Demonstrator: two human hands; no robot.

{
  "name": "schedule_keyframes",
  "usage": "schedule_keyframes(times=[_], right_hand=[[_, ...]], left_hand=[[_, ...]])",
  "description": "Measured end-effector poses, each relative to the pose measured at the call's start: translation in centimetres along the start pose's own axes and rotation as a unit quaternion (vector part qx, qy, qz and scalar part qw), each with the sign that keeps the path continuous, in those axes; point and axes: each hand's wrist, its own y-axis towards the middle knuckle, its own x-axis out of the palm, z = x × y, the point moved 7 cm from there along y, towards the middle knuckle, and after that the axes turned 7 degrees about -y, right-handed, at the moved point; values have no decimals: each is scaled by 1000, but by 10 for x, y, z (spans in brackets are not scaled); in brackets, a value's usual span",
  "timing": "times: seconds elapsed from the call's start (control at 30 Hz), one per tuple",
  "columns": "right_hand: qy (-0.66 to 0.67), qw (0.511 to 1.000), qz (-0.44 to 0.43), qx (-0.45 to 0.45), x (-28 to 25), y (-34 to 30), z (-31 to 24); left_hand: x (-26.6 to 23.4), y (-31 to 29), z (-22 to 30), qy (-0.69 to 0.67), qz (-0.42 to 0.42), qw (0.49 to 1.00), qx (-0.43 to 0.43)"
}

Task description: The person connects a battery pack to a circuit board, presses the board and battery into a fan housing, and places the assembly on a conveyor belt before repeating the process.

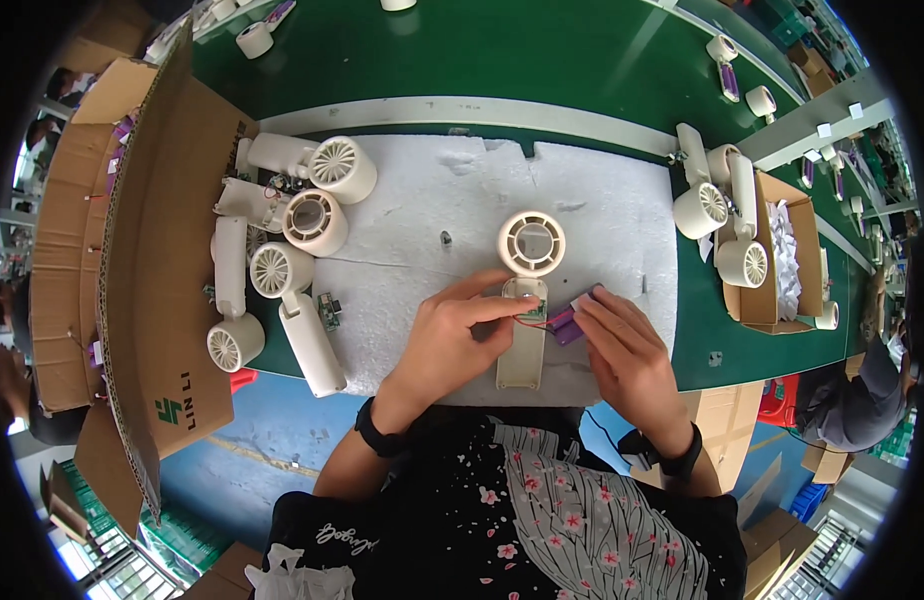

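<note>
A white handheld fan [531, 243] with its handle shell [521, 368] opened lies on the foam sheet, its round head pointing away from me. My left hand [450, 335] has its fingertips on a small green circuit board [535, 311] at the top of the handle. A purple cylindrical battery [566, 327] is held in my right hand [627, 350], just right of the handle. Thin red and dark wires [534, 324] run between the battery and the board. My left fingers partly cover the board.
White fans and shells [315, 222] crowd the foam sheet's [412, 200] left edge, with a loose circuit board [329, 311] beside them. A tall cardboard box [197, 330] borders the left. More fans [700, 210] and a small carton [800, 240] stand on the green table's right.
</note>
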Motion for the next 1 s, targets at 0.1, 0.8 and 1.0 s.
schedule_keyframes(times=[0.1, 0.8, 1.0], right_hand=[[74, 996, 24, 39, -1, -4, 13], [-2, 996, -85, -41, 5, 17, 6], [118, 990, -80, -5, 1, 21, 24]], left_hand=[[3, 0, -1, -1, -18, 1000, -18], [0, -1, -3, -13, 0, 998, -59], [1, 4, -3, -13, -11, 998, -69]])
